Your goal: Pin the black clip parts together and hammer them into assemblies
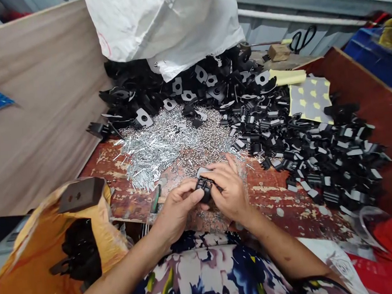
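Observation:
Between my two hands, just above the front of the worn red tabletop, is a small black plastic clip with a grey pad. My left hand pinches its left side, thumb on the front. From the right, the fingers of my right hand close on the same clip; some fingertips are hidden behind it. Just beyond my hands lie a heap of silver metal pins and a heap of small metal springs. A green-handled tool lies left of my left hand.
Black clip parts with grey pads are piled at right, and more black pieces spill below a white sack. A yellow bag with black parts stands lower left. A wooden board walls the left side. Scissors lie at back right.

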